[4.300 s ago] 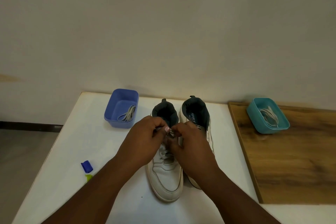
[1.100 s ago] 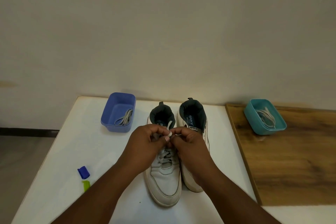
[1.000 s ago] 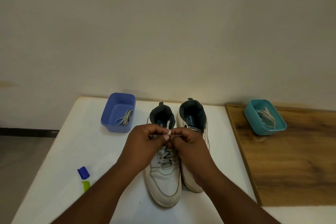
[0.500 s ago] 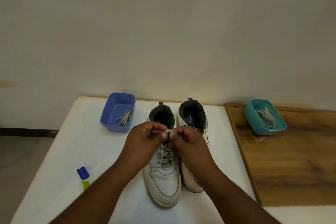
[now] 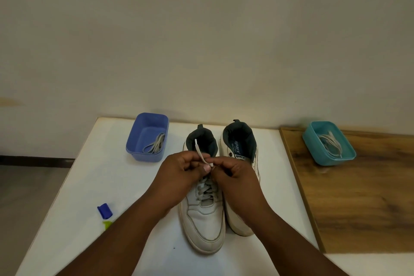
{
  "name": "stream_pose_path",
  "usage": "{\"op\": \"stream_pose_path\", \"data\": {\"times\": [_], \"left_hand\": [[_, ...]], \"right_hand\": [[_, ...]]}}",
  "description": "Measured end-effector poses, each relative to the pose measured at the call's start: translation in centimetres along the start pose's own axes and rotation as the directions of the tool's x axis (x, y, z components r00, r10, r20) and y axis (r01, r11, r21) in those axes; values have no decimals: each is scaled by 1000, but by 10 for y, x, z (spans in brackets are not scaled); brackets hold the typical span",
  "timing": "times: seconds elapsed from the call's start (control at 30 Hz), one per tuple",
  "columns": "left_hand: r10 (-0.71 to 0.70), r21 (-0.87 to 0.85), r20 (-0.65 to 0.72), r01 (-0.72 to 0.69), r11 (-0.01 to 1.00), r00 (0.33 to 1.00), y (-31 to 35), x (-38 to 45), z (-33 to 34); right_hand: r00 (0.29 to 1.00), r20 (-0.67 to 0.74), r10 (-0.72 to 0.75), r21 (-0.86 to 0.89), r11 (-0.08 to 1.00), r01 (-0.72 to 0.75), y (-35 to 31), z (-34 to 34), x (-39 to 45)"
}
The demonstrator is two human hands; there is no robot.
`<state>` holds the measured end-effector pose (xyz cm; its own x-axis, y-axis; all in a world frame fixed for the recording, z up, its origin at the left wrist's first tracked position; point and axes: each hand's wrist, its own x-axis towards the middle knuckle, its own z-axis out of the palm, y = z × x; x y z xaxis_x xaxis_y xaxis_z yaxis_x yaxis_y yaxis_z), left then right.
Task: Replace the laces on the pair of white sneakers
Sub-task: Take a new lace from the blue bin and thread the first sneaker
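While L hand point(image 5: 179, 177) & R hand point(image 5: 235, 177) meet over left sneaker point(image 5: 205, 215), fingers point(image 5: 207, 168) of both pinch its lace end point(image 5: 200, 152).

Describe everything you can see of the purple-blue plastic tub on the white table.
The purple-blue rectangular plastic tub has rounded corners, sloping walls and no lid. It sits upright near the far left part of the white table, close to the wall and left of the laced white sneaker. Inside, a flat grey shoelace lies loosely looped against its right side. Neither hand touches it.
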<state>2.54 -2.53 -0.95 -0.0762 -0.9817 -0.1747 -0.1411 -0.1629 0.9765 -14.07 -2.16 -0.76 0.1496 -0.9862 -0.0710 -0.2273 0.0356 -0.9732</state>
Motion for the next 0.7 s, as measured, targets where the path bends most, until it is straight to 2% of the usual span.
{"op": "stream_pose_path", "data": {"times": [0.07,0.13,0.2,0.3,0.43,0.53,0.6,0.7], "left_hand": [[-6,-11,-37,5,1000,999,0,0,1],[-1,-1,-82,1,1000,997,0,1,2],[17,23,-109,-15,1000,994,0,1,1],[13,54,-116,-6,999,993,0,0,2],[35,143,-109,-20,989,993,-3,2,3],[97,161,-96,-81,984,991,-4,3,3],[171,201,-70,-154,967,983,-4,3,2],[224,255,-12,-213,943,975,-6,4,0]], "right_hand": [[998,-14,-55,-130,990,52,0,-1,-1],[992,-67,-110,-330,940,82,3,-1,-1],[982,-119,-145,-444,893,78,6,-1,-2],[979,-123,-162,-502,861,80,8,1,-3],[967,-30,-252,-656,735,172,10,2,-3],[959,-1,-283,-740,646,190,8,0,-2],[957,15,-289,-734,647,207,7,0,-1],[957,23,-288,-666,710,229,12,-1,-2]]}}
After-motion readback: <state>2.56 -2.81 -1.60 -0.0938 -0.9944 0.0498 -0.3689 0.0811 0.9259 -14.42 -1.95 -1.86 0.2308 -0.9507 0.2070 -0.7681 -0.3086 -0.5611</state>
